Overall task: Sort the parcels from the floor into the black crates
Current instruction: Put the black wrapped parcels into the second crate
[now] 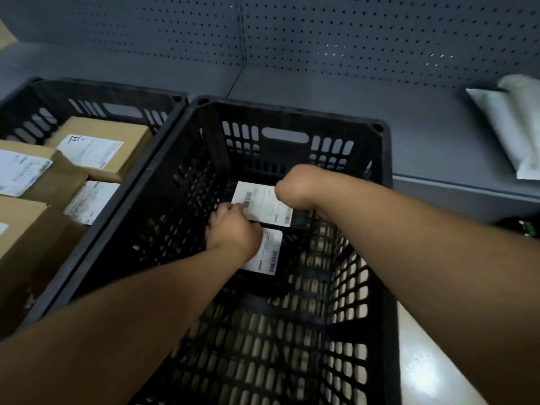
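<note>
Both my arms reach down into the black crate (382, 159) in front of me. Inside it lie two dark parcels with white labels: a far one (264, 206) and a near one (270, 252). My left hand (233, 229) grips the left edge of the far parcel and covers part of the near one. My right hand (295, 187) is bent down over the far parcel's right end; its fingers are hidden, so its grip is unclear. A second black crate (96, 89) on the left holds several brown cardboard boxes (102, 147) with labels.
Both crates stand on a grey shelf (423, 135) backed by a perforated panel (350, 39). Two white padded mailers (514, 124) lie on the shelf at the far right. Pale floor (432, 369) shows below the shelf edge at lower right.
</note>
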Action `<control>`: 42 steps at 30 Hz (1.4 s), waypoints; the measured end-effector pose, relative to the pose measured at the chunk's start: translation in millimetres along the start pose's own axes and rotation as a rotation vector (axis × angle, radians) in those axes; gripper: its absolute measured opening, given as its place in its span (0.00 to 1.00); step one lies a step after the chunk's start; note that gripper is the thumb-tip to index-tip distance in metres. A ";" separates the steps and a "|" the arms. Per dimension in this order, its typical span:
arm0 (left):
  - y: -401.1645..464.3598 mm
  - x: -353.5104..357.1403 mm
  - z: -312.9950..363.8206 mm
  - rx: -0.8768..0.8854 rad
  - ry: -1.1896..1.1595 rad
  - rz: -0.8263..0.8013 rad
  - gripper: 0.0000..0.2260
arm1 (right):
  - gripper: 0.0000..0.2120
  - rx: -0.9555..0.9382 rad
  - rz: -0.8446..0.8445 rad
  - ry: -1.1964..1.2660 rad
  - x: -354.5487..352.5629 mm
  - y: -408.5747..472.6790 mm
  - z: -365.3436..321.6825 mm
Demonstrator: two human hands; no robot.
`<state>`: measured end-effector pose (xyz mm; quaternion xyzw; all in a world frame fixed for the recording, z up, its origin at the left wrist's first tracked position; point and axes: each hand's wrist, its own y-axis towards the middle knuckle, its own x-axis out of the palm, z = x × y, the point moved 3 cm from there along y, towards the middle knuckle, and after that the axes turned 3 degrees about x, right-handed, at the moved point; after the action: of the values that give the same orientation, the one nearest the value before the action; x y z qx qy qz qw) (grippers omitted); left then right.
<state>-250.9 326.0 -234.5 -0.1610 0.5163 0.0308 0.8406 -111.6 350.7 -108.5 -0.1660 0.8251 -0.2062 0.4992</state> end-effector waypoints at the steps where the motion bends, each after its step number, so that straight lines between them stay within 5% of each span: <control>1: 0.3 -5.6 4.5 0.029 0.006 0.025 0.25 | 0.08 -0.015 0.032 0.015 -8.3 -4.0 2.3; 7: -1.1 -45.6 30.0 0.155 -0.054 0.173 0.23 | 0.23 -0.212 0.308 0.190 -53.1 -28.3 21.3; 10: -16.3 -56.4 62.0 0.212 -0.115 0.220 0.22 | 0.23 -0.272 0.450 0.232 -68.6 -47.7 47.9; 19: -98.4 -52.4 219.7 0.581 -0.294 0.253 0.19 | 0.26 -0.116 0.702 0.218 -109.7 -129.1 200.0; 30: -217.1 55.5 333.6 0.779 -0.112 -0.138 0.22 | 0.21 0.422 0.730 0.221 -144.4 -257.1 440.8; 35: -269.7 115.8 353.8 0.471 -0.376 -0.570 0.14 | 0.14 0.626 0.550 0.387 -125.4 -298.4 526.7; 42: -341.5 187.3 361.8 0.241 -0.351 -0.834 0.09 | 0.18 0.819 0.342 0.454 -93.6 -328.4 602.7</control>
<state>221.2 90.9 -167.2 -0.2484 0.2575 -0.3432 0.8684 490.3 8.1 -122.7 0.2305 0.7796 -0.4593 0.3579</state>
